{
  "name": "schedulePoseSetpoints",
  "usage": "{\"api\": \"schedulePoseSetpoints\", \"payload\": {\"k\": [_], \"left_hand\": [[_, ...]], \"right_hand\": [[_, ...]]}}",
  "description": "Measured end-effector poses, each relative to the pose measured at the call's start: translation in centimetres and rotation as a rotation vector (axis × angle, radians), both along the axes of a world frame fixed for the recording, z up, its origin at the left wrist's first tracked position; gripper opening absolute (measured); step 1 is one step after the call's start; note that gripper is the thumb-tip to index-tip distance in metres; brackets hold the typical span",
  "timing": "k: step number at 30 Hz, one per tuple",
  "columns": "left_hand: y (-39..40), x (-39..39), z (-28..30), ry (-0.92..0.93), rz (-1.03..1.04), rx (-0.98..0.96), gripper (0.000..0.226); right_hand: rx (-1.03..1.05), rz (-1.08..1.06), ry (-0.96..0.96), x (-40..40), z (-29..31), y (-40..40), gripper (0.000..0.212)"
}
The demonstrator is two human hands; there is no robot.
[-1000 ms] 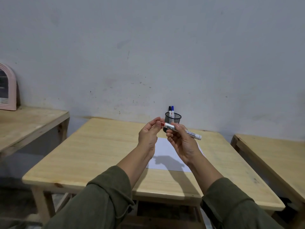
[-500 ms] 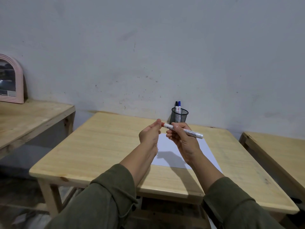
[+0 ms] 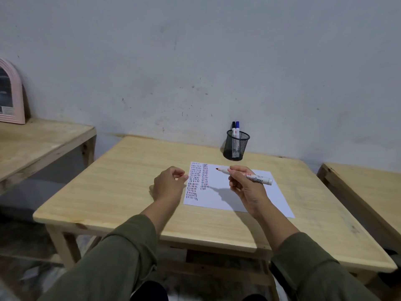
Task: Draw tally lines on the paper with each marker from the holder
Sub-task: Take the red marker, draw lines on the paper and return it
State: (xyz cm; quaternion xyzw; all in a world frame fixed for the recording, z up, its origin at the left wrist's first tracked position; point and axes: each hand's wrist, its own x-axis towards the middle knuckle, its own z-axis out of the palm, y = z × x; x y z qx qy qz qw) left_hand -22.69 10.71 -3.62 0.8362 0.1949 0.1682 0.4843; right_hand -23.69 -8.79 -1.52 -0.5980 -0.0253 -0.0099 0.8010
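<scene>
Worktop: light wood, set vs. grey wall; two more wooden tops flank it, left and right.

Paper: white sheet, flat on worktop, right of centre. Left part carries two columns of short tally strokes, red, blue and dark mixed; left col. runs longer toward the near edge. Rest of sheet blank, w/ hand shadow across it.

Holder: black mesh cup, upright, at far edge of worktop just beyond the paper's far edge, near wall.

Black marker and blue marker: both capped, standing side by side in holder, caps above the rim.

Red marker: white barrel w/ print, uncapped, red tip pointing left, held roughly level above the paper, tip not touching sheet.

Right hand: raised over right-centre of paper, fingers wrapped round the red marker's front half, gripping it.

Left hand: over worktop just left of the paper's left edge, fingers curled in, thumb and forefinger tips pinched together; whether a cap sits inside, cannot tell.

Sleeves: olive green, both arms.

Pink arched frame: on left top, leaning vs. wall.
</scene>
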Motion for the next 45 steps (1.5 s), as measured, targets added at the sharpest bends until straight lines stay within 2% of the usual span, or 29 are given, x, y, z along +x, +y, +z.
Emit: {"api": "schedulePoseSetpoints", "payload": {"k": [4, 9, 16, 21, 24, 45], "left_hand": [[0.6, 0.2, -1.4, 0.035, -0.022, 0.174, 0.01], [0.5, 0.8, -2.3, 0.013, -0.039, 0.224, 0.018], [0.9, 0.5, -2.7, 0.01, -0.069, 0.203, 0.046], [1.6, -0.1, -2.7, 0.083, -0.217, 0.336, 0.082], [1.9, -0.3, -3.0, 0.074, -0.254, 0.383, 0.095], [1.8, -0.3, -3.1, 0.048, -0.247, 0.369, 0.098]], "right_hand": [[-0.077, -0.039, 0.008, 0.6, -0.7, 0.1, 0.012], [-0.127, -0.065, 0.055, 1.5, -1.2, 0.8, 0.012], [-0.288, -0.129, 0.049, 2.7, -2.0, 1.9, 0.011], [-0.465, -0.122, 0.074, 3.3, -2.7, 2.3, 0.012], [-0.584, -0.141, 0.067, 3.3, -3.5, 2.4, 0.014], [-0.678, -0.135, -0.007, 2.8, -3.5, 2.5, 0.018]]}}
